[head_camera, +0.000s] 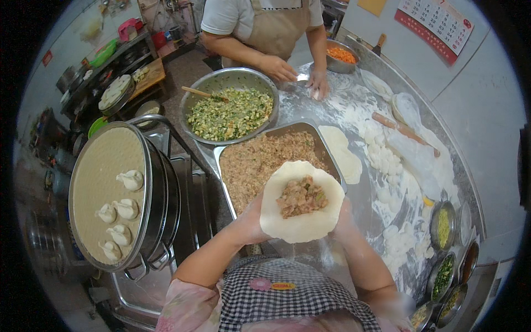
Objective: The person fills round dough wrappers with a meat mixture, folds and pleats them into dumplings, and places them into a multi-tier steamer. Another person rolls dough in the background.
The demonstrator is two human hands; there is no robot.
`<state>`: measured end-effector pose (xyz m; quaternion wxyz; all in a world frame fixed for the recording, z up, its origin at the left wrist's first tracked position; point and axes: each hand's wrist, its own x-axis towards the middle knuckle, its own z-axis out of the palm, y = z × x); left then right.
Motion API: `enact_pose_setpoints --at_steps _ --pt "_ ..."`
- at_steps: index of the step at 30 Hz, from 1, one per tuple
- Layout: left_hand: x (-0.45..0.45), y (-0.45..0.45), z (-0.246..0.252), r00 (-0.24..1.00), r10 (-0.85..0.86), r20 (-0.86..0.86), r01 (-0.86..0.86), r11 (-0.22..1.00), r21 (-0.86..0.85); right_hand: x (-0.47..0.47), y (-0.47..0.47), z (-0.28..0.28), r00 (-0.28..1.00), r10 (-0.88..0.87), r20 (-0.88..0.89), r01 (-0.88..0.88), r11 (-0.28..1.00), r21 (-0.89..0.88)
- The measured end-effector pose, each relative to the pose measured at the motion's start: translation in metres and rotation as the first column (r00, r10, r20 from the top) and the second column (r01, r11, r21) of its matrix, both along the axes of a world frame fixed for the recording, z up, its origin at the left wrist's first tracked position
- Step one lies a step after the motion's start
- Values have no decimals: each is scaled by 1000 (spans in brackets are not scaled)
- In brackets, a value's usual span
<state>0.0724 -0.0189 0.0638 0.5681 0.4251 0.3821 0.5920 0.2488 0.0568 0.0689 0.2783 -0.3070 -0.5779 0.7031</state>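
Observation:
A round dough wrapper (271, 207) lies flat across both my hands, with a mound of meat filling (303, 197) in its middle. My left hand (251, 222) supports the wrapper's left edge, and my right hand (345, 220) supports its right edge; most fingers are hidden beneath the dough. Just beyond the wrapper is a rectangular metal tray of meat filling (269, 155). Behind that tray stands a large metal bowl of chopped greens and egg (232, 112) with a wooden-handled utensil in it. Several rolled wrappers (341, 153) lie right of the tray.
At left, a stacked steamer (108, 195) carries several pleated dumplings (120, 234). Across the floured metal table (361, 199), a co-worker's hands (317, 85) handle dough. A rolling pin (406, 133), many dough pieces (381, 155) and small bowls of chopped vegetables (443, 226) occupy the right side.

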Motion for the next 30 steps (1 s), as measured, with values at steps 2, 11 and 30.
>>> enact_pose_setpoints --at_steps 2,11,30 --pt "2 -7 -3 998 48 -42 -50 998 -43 -1 -2 8 991 -73 111 30 938 345" --pt "4 -20 -8 987 157 -14 -157 988 7 -11 -4 14 982 -187 -29 147 658 738" --pt "-17 1 -60 949 279 -145 -265 958 113 -26 -11 -1 967 -198 162 -137 135 981"
